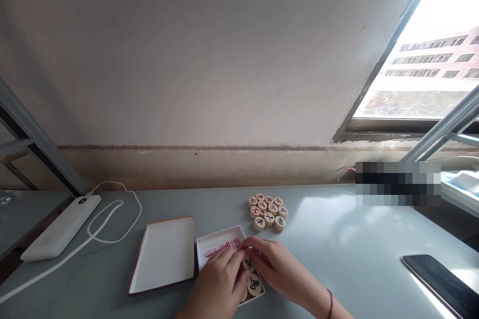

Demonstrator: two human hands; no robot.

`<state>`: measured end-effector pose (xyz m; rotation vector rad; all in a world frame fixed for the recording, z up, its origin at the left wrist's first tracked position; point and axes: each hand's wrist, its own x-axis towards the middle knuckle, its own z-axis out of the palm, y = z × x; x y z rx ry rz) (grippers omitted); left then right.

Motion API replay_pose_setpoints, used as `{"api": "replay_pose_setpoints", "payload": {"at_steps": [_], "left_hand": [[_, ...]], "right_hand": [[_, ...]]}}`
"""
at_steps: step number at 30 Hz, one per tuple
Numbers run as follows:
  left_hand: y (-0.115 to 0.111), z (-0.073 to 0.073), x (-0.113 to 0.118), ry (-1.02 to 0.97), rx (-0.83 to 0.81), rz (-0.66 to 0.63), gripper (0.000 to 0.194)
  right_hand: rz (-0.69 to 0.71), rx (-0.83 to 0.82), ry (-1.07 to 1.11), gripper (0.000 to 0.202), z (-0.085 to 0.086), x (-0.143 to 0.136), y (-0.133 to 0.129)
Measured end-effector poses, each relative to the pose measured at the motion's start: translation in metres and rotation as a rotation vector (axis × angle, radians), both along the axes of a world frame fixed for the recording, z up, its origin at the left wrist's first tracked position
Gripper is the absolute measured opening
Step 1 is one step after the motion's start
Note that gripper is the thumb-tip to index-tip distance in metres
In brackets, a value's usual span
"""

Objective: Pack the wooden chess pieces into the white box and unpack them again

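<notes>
An open white cardboard box (204, 248) stands at the table's front, with a pink-and-white printed slip (229, 244) showing inside. Wooden Chinese chess pieces lie at its near right end; one with a black character (255, 284) is plain to see. My left hand (220, 275) reaches over the box from the near side, fingers curled together. From the right, my right hand (276, 262) bends into the box with fingertips pinched close to the left ones. Whatever sits between the fingertips is hidden. Beyond the box, a cluster of pieces (269, 218) with red and black characters rests on the table.
Left of the box lies its shallow lid (170, 254), inside up. A white power bank (62, 229) with a looping white cable (98, 232) is at the left. A phone (441, 279) lies at the right. Behind the table (329, 254) is a wall (209, 60).
</notes>
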<state>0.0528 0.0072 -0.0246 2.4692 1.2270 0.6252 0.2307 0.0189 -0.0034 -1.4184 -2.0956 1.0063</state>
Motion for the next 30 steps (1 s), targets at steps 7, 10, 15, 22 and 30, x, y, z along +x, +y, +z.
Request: {"api": "replay_pose_setpoints", "payload": {"at_steps": [7,10,15,22,30], "left_hand": [[0.000,0.002,0.006,-0.138,-0.159,0.064,0.033],[0.002,0.005,0.007,-0.208,-0.220,0.089,0.039],[0.003,0.004,0.006,-0.308,-0.232,0.081,0.042],[0.000,0.012,0.000,-0.456,-0.209,0.121,0.034],[-0.002,0.009,-0.011,-0.596,-0.248,0.134,0.021]], "right_hand": [[0.007,-0.030,0.032,0.027,0.004,-0.002,-0.001],[0.014,-0.044,0.049,0.028,0.005,-0.002,0.000],[0.055,-0.070,0.055,0.030,0.007,0.003,0.002],[0.072,-0.152,0.102,0.019,0.017,0.010,0.003],[0.001,-0.179,0.281,0.021,0.017,0.011,0.004]]}}
